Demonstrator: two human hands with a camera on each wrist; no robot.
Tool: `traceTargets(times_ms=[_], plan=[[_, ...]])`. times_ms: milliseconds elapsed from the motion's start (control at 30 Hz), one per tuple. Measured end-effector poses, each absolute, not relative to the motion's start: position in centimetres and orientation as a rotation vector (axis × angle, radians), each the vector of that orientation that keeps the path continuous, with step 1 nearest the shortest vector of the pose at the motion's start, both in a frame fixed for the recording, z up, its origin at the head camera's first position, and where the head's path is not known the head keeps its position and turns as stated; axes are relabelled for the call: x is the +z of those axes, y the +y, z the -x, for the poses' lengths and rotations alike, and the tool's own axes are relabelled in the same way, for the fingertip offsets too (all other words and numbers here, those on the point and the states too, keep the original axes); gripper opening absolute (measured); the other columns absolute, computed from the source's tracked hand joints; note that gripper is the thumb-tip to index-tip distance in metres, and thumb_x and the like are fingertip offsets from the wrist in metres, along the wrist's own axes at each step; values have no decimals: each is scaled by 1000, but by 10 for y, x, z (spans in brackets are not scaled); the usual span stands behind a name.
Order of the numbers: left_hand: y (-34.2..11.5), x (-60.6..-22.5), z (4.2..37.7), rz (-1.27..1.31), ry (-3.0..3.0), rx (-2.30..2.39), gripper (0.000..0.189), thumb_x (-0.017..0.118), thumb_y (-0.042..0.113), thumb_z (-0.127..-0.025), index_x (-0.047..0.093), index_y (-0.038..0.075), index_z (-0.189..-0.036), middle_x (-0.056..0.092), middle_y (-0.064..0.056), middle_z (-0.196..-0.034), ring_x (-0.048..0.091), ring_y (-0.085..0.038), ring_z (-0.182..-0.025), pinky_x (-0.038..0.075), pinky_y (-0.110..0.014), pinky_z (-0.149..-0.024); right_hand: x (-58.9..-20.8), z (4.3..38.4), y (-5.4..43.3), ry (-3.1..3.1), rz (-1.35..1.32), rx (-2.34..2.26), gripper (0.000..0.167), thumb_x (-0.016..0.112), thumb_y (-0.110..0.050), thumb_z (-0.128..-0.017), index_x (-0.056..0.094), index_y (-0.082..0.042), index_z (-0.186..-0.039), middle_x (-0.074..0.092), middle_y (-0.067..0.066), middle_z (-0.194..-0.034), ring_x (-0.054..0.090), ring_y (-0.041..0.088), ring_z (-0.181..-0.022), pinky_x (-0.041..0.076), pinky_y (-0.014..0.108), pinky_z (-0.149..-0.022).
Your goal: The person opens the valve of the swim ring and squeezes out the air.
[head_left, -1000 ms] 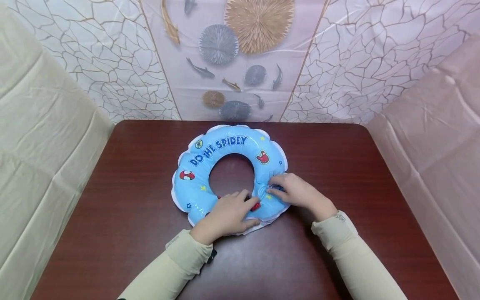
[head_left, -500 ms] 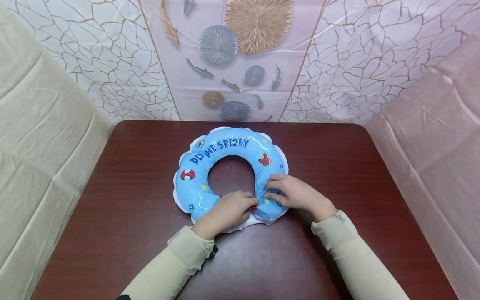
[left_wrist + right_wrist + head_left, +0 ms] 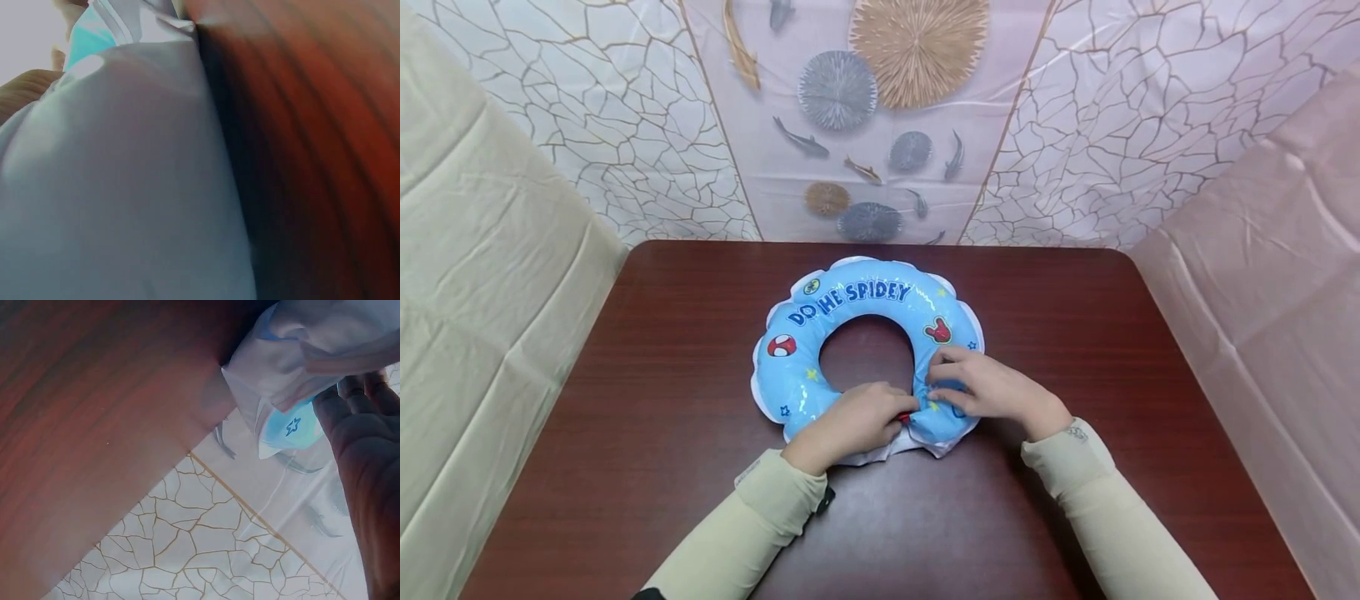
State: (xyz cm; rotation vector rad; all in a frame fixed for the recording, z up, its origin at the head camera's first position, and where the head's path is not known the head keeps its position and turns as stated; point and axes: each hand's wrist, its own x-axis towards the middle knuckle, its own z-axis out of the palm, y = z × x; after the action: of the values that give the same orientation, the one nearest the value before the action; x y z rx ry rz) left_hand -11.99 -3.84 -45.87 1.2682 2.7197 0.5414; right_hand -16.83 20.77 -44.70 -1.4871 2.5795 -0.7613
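Observation:
A light-blue inflatable swim ring [image 3: 797,358], with dark blue lettering, red motifs and a scalloped white edge, lies on the table. My left hand [image 3: 857,421] grips its near section from above, fingers curled, covering much of that part; the thumb is hidden. On the right side my right hand [image 3: 981,383] pinches the vinyl between bent fingers and thumb. Between both hands the ring is creased and a bit of red print shows. The left wrist view is filled by the ring's pale underside [image 3: 125,169]. In the right wrist view the right hand [image 3: 369,469] reaches over the ring's edge [image 3: 290,428].
The dark red-brown wooden table [image 3: 647,400] has rounded far corners. Behind it hangs a patterned backdrop [image 3: 865,167] with fish and round motifs. Beige cloth walls [image 3: 482,292] stand at both sides.
My left hand has drawn its fingers and thumb in, and the near part of the ring has bunched up. The ring has shifted slightly right and toward me. My right hand barely moves.

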Motion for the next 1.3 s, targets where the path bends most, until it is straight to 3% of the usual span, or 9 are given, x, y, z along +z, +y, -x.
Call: traceTargets(times_ms=[167,267,467,600,700,833,1100,1300], plan=[[-43,-452,111,-1169,2823,379,30,65,30,-96,67,21,-125,67,4,-114,61,-19,-106,46,-41,-90,-446,169,208,2599,1439,-743,12,73,-19,-94,72,-14,-104,61,-6,-100,57,11,-91,52,28,-81],[-55,-439,107,-1061,2920,360,50,63,51,-95,63,18,-133,61,-1,-130,54,-24,-122,41,-47,-102,-447,169,210,2597,1368,-742,13,73,-21,-94,72,-13,-105,63,-8,-97,58,10,-87,53,28,-79],[-100,-420,112,-389,3091,452,105,58,74,-86,38,-7,-150,35,-29,-154,28,-47,-144,26,-58,-116,-453,172,213,2585,1256,-775,17,72,-27,-95,72,-14,-107,66,-10,-96,59,5,-84,55,29,-81],[-124,-427,120,-108,2967,437,119,57,75,-84,19,-16,-152,14,-37,-159,12,-52,-148,24,-58,-116,-458,175,215,2585,1260,-809,19,72,-27,-95,72,-15,-109,68,-9,-98,60,6,-86,55,30,-82],[-129,-435,121,-130,2850,486,124,55,78,-83,13,-15,-153,9,-35,-161,9,-51,-149,31,-59,-111,-460,177,215,2584,1257,-813,19,71,-27,-96,71,-14,-110,68,-8,-99,61,6,-86,55,30,-83],[-125,-442,122,-217,2738,593,132,50,88,-77,10,-10,-156,8,-30,-163,8,-48,-150,33,-61,-109,-462,180,214,2603,1233,-806,16,69,-26,-98,71,-15,-109,67,-9,-98,60,6,-85,55,30,-82],[-107,-444,120,-348,2636,742,153,64,92,-60,-2,-7,-157,1,-26,-165,9,-43,-151,32,-57,-112,-465,185,210,2585,1237,-821,16,67,-30,-98,71,-17,-107,67,-10,-92,59,5,-79,54,27,-77],[-93,-448,119,-416,2781,599,157,61,97,-54,13,-16,-153,18,-35,-158,24,-48,-145,40,-54,-108,-467,185,209,2574,1236,-864,15,67,-31,-98,72,-18,-105,66,-11,-88,59,4,-76,54,26,-74]])
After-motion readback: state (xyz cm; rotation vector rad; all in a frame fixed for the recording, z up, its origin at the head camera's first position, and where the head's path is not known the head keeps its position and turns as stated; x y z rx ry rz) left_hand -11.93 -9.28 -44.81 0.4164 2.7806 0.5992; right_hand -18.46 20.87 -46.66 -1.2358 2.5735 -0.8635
